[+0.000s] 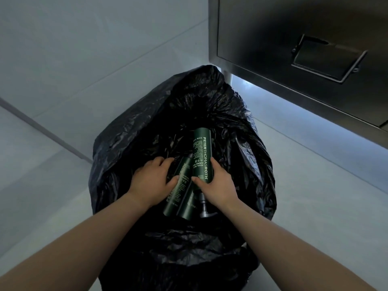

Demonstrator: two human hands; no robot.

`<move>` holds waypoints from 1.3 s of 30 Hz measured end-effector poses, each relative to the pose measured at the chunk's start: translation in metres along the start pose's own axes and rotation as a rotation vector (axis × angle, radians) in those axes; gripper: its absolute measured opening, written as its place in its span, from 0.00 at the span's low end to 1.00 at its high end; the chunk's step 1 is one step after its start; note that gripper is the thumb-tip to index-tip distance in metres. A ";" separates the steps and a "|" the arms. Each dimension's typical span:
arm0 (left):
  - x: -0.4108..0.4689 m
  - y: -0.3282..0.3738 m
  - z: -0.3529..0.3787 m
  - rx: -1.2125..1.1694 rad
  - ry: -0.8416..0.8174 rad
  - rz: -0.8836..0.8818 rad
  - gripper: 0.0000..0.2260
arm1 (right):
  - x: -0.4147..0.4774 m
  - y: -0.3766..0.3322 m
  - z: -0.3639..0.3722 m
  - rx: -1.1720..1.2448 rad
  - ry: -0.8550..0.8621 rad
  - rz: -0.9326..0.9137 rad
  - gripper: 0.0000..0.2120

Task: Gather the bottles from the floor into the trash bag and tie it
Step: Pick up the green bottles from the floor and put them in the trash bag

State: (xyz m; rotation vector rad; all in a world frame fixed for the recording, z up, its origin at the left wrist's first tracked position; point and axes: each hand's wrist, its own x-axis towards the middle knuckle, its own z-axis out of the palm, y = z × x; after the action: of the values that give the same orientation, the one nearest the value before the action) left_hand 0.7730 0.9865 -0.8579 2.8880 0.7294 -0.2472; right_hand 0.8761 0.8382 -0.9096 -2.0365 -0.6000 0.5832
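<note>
Hands (pixel 184 181) around dark-green bottles (pixel 201 156)

Open bag (pixel 130 143) leaves a wide mouth, though bottles and both hands crowd its centre.

Inside the bag, the left hand (pixel 151 181) and right hand (pixel 216 183) grip dark green bottles (pixel 200 156) that fill the middle; free room remains along the far inner wall. Left of the bag, bare floor (pixel 42 175) lies open. Right and beyond the bag, a steel cabinet (pixel 294 49) overhangs, with a lit gap beneath it.
</note>
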 end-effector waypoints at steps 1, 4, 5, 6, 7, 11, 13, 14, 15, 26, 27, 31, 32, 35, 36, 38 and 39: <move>0.000 0.000 0.000 -0.001 -0.001 0.003 0.27 | 0.001 0.001 0.000 -0.025 -0.013 -0.004 0.32; 0.001 0.000 -0.001 -0.014 0.006 0.018 0.27 | 0.003 0.003 -0.005 -0.157 -0.030 -0.059 0.34; 0.002 0.001 -0.003 -0.021 0.016 0.030 0.27 | 0.004 0.002 -0.011 -0.200 -0.013 -0.108 0.33; 0.002 0.003 -0.005 -0.029 0.030 0.046 0.27 | 0.006 0.000 -0.019 -0.228 0.022 -0.166 0.32; 0.003 0.005 -0.008 -0.036 0.047 0.064 0.27 | 0.009 -0.003 -0.028 -0.238 0.069 -0.224 0.29; 0.007 0.019 -0.024 -0.053 0.126 0.135 0.26 | 0.021 -0.001 -0.071 -0.181 0.246 -0.312 0.24; 0.010 0.026 -0.034 -0.059 0.170 0.164 0.26 | 0.023 0.011 -0.088 -0.174 0.314 -0.271 0.24; 0.011 0.030 -0.038 -0.064 0.188 0.176 0.26 | 0.023 0.018 -0.095 -0.171 0.333 -0.233 0.24; 0.011 0.033 -0.041 -0.066 0.199 0.185 0.25 | 0.022 0.026 -0.099 -0.165 0.344 -0.190 0.24; 0.013 0.077 -0.013 -0.027 0.090 0.247 0.26 | -0.014 0.101 -0.113 -0.078 0.317 0.100 0.25; 0.015 0.084 -0.009 -0.031 0.083 0.260 0.26 | -0.018 0.108 -0.117 -0.070 0.318 0.131 0.24; 0.025 0.111 0.008 -0.066 0.082 0.269 0.26 | -0.026 0.131 -0.127 -0.043 0.308 0.217 0.26; 0.027 0.115 0.013 -0.070 0.072 0.262 0.25 | -0.027 0.136 -0.127 -0.039 0.302 0.229 0.26; 0.029 0.120 0.024 -0.054 0.048 0.236 0.25 | -0.023 0.150 -0.124 -0.015 0.274 0.268 0.27; 0.029 0.120 0.027 -0.058 0.044 0.227 0.25 | -0.021 0.153 -0.122 -0.004 0.264 0.283 0.27; 0.030 0.118 0.030 -0.077 0.034 0.204 0.25 | -0.017 0.158 -0.118 0.014 0.225 0.306 0.28; 0.031 0.117 0.031 -0.081 0.028 0.191 0.25 | -0.014 0.161 -0.115 0.023 0.197 0.311 0.29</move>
State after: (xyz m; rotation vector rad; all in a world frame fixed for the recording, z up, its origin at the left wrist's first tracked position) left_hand 0.8526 0.8926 -0.8814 2.8634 0.4516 -0.1501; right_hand 0.9651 0.6810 -0.9907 -2.1498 -0.1598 0.5561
